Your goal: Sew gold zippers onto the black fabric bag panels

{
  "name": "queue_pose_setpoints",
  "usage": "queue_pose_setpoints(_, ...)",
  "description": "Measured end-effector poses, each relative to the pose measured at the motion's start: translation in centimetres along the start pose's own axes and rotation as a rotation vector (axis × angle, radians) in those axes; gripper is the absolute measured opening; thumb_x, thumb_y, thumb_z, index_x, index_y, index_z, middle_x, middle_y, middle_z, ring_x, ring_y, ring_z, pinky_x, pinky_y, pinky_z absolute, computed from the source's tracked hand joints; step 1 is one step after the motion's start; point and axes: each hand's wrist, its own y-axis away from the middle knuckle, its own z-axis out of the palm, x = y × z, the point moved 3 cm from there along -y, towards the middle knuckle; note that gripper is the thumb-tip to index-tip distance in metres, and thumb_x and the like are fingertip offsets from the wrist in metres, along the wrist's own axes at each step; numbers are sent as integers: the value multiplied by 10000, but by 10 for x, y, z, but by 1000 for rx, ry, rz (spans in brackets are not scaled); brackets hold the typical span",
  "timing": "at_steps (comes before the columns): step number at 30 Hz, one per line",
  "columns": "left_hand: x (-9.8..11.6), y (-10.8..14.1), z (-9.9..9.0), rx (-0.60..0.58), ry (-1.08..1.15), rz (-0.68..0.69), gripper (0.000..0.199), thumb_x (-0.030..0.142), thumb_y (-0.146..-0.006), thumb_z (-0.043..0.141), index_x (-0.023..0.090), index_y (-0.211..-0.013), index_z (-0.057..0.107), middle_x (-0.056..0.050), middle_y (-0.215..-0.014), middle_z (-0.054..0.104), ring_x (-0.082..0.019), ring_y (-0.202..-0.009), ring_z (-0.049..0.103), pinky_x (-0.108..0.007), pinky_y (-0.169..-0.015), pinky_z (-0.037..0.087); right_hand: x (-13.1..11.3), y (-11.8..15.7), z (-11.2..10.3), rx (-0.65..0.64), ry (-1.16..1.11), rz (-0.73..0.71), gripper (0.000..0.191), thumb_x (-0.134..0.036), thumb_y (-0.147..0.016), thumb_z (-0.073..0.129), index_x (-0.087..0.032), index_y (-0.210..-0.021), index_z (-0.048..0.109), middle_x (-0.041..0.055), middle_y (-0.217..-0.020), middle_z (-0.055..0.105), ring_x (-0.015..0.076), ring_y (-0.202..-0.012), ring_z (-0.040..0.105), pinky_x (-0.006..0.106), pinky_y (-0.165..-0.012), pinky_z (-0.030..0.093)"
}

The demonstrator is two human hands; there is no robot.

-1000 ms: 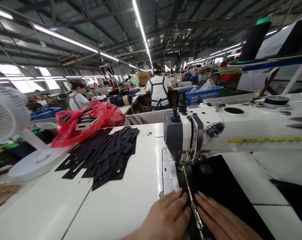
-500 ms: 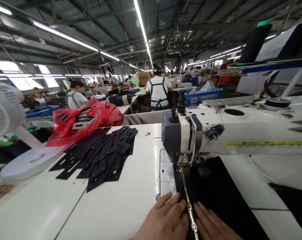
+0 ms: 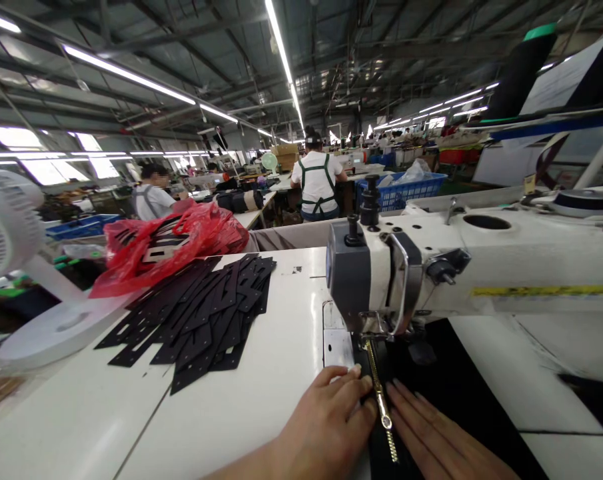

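Observation:
A zipper (image 3: 374,369) with gold teeth and a gold slider (image 3: 386,421) runs from under the presser foot of the sewing machine (image 3: 376,277) toward me. Black fabric (image 3: 468,383) lies beneath and to its right. On the zipper's left side, my left hand (image 3: 328,417) has its fingers bent and closed on the dark tape edge; its thumb is mostly hidden. Flat on the black fabric, right of the teeth, rests my right hand (image 3: 438,437), fingers stretched out and close together. The needle area is hidden behind the machine head.
Black punched strips (image 3: 206,320) lie heaped on the white table (image 3: 241,413) at left. Behind them sits a red plastic bag (image 3: 176,233), beside a white fan (image 3: 46,293). A co-worker (image 3: 315,177) in a green-strapped apron sits ahead, near a blue basket (image 3: 406,193).
The zipper has advanced under the machine, bringing its slider and end farther from me. Both hands have moved forward slightly with it. The view has shifted slightly.

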Motion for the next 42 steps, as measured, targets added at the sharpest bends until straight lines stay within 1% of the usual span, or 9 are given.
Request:
queue_pose_setpoints(4,-7,-6,0,-23,42,-7,277,184,-978,328,108,-973,594,-108,-1037,647,-203,-973,611,-362,-853,505,6,-8,1,-42,53,-57,398,-322,-781,472,-44,-982,673,179,-1051,648,261,-918,656,289,-682,586)
queue_pose_setpoints(9,-17,-11,4,-28,136,-47,282,200,-974,315,114,-996,583,-90,-891,630,-189,-863,604,-352,-825,502,14,-18,-5,-90,54,33,446,-293,-713,524,-29,-1050,650,176,-1135,606,266,-997,624,300,-736,578)
queue_pose_setpoints(14,-25,-11,12,-47,167,-71,196,199,-928,427,105,-964,594,-100,-882,602,-204,-887,575,-358,-875,478,20,-20,-10,-44,-57,137,479,-288,-714,537,-19,-1104,608,171,-1172,596,258,-1016,613,314,-771,567)
queue_pose_setpoints(19,-27,-10,13,-89,141,-108,121,159,-877,505,113,-934,601,-94,-875,601,-214,-887,572,-359,-874,475,33,-21,5,6,-299,435,265,-283,-818,517,-146,-1025,609,102,-973,680,233,-855,654,343,-691,564)
queue_pose_setpoints(21,-27,-10,12,-113,130,-116,121,147,-858,514,121,-936,602,-89,-861,605,-215,-868,580,-370,-865,478,40,-23,17,-14,-383,588,152,-227,-791,575,-191,-935,609,52,-861,684,212,-761,659,325,-647,551)
queue_pose_setpoints(23,-25,-10,11,-125,119,-124,145,145,-839,506,122,-948,598,-96,-888,611,-223,-887,583,-389,-883,469,46,-28,26,-49,-453,648,199,-168,-723,650,-203,-913,602,20,-824,679,197,-726,655,297,-637,533)
queue_pose_setpoints(31,-19,-11,9,-246,86,-208,210,138,-725,535,129,-924,603,-86,-873,606,-234,-863,567,-398,-836,486,49,-39,30,-97,-322,425,262,13,-741,439,-208,-675,563,-22,-614,615,146,-530,598,250,-508,404)
queue_pose_setpoints(38,-17,-9,14,-155,-43,-109,261,203,-850,553,174,-1109,559,-68,-907,593,-224,-832,565,-373,-741,510,57,-27,48,-77,-239,647,202,-312,-832,536,-193,-691,618,21,-613,646,195,-541,618,278,-505,401)
queue_pose_setpoints(42,-16,-8,15,-164,-63,-95,243,211,-853,569,161,-1090,575,-80,-926,587,-233,-867,560,-369,-740,514,56,-27,52,-123,-249,756,267,-339,-813,552,-209,-586,603,-1,-532,619,164,-492,600,252,-467,365)
